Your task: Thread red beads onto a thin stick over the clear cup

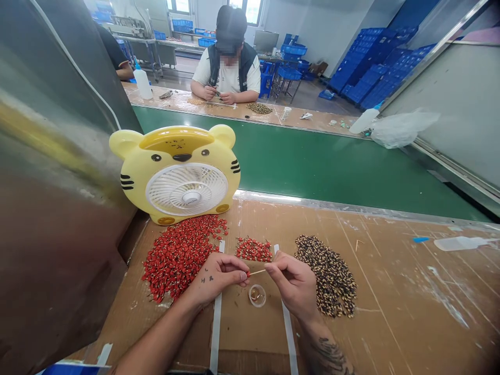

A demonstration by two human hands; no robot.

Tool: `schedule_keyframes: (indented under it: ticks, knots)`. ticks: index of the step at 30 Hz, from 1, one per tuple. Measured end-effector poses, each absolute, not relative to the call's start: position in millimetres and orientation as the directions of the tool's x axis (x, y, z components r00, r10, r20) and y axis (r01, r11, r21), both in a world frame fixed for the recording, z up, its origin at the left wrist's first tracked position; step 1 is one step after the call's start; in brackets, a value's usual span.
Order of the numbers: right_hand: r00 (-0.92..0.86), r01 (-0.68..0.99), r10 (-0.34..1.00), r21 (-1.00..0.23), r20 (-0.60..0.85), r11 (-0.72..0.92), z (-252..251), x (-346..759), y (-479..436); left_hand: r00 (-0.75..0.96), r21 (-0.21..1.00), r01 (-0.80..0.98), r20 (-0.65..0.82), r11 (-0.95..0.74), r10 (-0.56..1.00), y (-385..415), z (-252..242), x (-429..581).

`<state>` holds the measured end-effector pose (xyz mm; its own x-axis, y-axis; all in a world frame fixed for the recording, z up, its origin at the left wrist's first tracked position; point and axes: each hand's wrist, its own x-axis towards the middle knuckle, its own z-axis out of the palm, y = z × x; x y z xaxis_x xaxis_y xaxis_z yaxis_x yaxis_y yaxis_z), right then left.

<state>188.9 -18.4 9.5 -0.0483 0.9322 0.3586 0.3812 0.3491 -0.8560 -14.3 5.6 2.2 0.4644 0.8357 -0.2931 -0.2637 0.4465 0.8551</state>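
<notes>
Closest, at the bottom, left hand [216, 278], with fingers pressed together on one small red piece [247, 273], too small for clear detail. Right hand [292, 285], with thumb and fingers pinching a thin wooden stick [258, 271], the tip at that red piece. Just below both hands, a small clear cup [257, 295] with yellowish liquid, between two white tape strips [216, 325]. Left of the hands, a big red pile [179, 258]; ahead of them, a smaller red pile [253, 250]; just beside right hand, a dark speckled pile [326, 276]. Behind the piles, a yellow tiger-shaped fan [182, 174]. Farther, a green belt [304, 161], then a person [230, 73] working at the opposite bench, and many blue crates [375, 67].
</notes>
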Motion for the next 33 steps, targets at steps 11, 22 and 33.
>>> schedule_keyframes:
  ticks: [11,22,33]
  knots:
    - [-0.075,0.455,0.931,-0.819,0.357,0.35,11,205,-24,0.46,0.847,-0.307,-0.267,0.434,0.847,6,2,-14]
    - [-0.17,0.732,0.961,-0.625,0.218,0.271,14,238,-39,0.444,0.875,-0.225,-0.3,0.428,0.845,6,3,-14]
    - [-0.447,0.865,0.89,-0.293,-0.087,0.406,23,281,-56,0.432,0.894,-0.167,-0.314,0.417,0.846,6,7,-14]
